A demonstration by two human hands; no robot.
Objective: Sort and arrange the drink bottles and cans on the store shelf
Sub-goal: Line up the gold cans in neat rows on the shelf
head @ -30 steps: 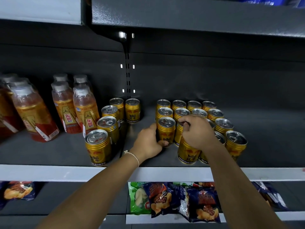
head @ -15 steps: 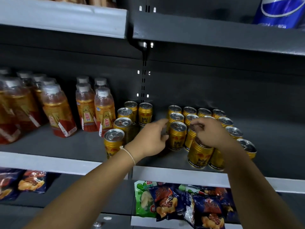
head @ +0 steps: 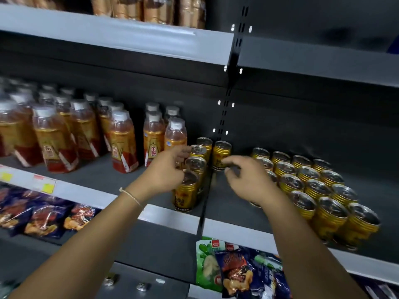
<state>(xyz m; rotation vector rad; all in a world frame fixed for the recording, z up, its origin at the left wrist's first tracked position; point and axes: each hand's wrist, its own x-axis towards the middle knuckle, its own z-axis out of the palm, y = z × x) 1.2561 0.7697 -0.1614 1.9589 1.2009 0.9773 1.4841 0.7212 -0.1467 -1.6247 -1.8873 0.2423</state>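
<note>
- Left hand (head: 167, 173): fingers curl over the small cluster of cans (head: 197, 167). It appears to grip the second can (head: 196, 164) from the front at its rim; the contact itself is hidden by the fingers, so this is a judgement.
- Right hand (head: 248, 180): hovers just right of the cluster, fingers loosely curled and holding nothing. Its fingertips (head: 228, 161) point at the lone can (head: 221, 155) behind, and the gap between them cannot be judged.
- Can block (head: 313, 186): stands further right of the right hand on the same shelf (head: 237, 231), packed in straight rows front to back. Judged as the finished, sorted part.
- Reason for hand placement: the cluster sits left of the shelf seam, apart from the block. Both hands converge on it, likely to carry these strays across.
- Count, cluster: five cans in view, four in a slanted file plus the lone can.
- Count, block: about sixteen tops in view; the right arm hides some, so the total is uncertain.
- Bottles (head: 121, 137): stand left of the left hand, upright, capped and grouped. Roughly fifteen or more; the rear ones are too blurred to count.
- Snack bags (head: 235, 270): lie on the tier below the hands and are not part of the work.
</note>
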